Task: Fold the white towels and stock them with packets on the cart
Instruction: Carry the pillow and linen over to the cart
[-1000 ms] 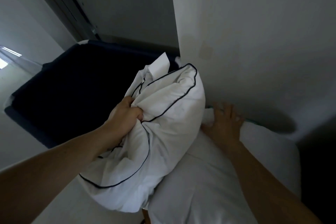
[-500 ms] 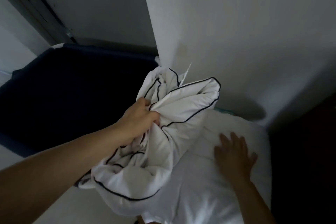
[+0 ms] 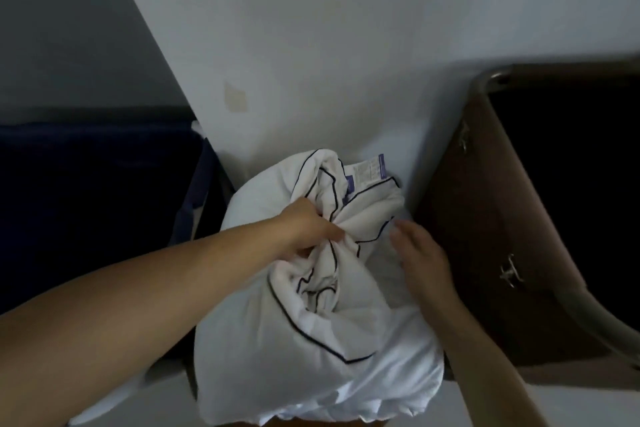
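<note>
A bunched white cloth with thin dark piping sits in a heap against the pale wall, a printed label showing at its top. My left hand grips a gathered fold near the top of the heap. My right hand lies beside the heap's right side with fingers straight, touching the white fabric. No packets are in sight.
A dark navy fabric bin stands at the left, close to the heap. A brown panel with metal clasps and a grey tubular frame stands at the right. The pale wall rises directly behind.
The view has swung right, bringing the brown panel into sight. My left hand has lowered the bunched cloth onto the white heap; my right hand has moved up next to it.
</note>
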### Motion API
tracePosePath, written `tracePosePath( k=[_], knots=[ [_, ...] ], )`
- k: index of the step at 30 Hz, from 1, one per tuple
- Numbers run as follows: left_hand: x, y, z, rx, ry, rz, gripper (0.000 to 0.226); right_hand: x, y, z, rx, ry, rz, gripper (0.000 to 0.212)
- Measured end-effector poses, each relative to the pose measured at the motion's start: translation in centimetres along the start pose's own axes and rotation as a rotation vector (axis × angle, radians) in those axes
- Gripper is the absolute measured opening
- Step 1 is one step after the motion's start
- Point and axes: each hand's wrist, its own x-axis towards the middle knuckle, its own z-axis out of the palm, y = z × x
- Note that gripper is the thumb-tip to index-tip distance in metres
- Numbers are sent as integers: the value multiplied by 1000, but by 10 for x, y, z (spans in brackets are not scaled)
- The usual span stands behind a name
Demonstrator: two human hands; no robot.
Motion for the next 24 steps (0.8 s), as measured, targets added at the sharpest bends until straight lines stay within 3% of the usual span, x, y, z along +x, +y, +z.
tracePosePath(
  k=[2,4,6,7,9,13,17,19,21,23,24],
  knots=[
    [8,6,14,-48,-83,17,18,-32,-36,-1,-69,-117,-122,31],
    [15,10,28,-127,-159,32,21,-58,-59,4,-291,-198,-194,36],
    [20,11,40,-238,-226,15,16,-77,-62,13,-661,-185,-268,78],
    [22,11,45,-290,-263,-11,9,-85,-58,20,-813,-184,-237,104],
    [27,9,54,-351,-349,-64,14,-93,-41,33,-1014,-210,-46,125],
    [36,15,57,-292,-442,-41,21,-67,18,41,-1110,-96,239,107],
    [36,14,61,-41,-465,125,9,-35,69,42,-1174,51,182,63],
    [37,2,56,166,-461,342,34,-26,94,38,-1092,24,181,41],
    [37,-14,40,363,-309,699,65,-16,114,26,-897,101,123,28],
    [50,-35,19,617,84,1078,74,-13,126,10,-651,92,200,23],
    [60,-44,10,785,237,1142,80,-13,132,3,-559,84,250,21]
  ],
)
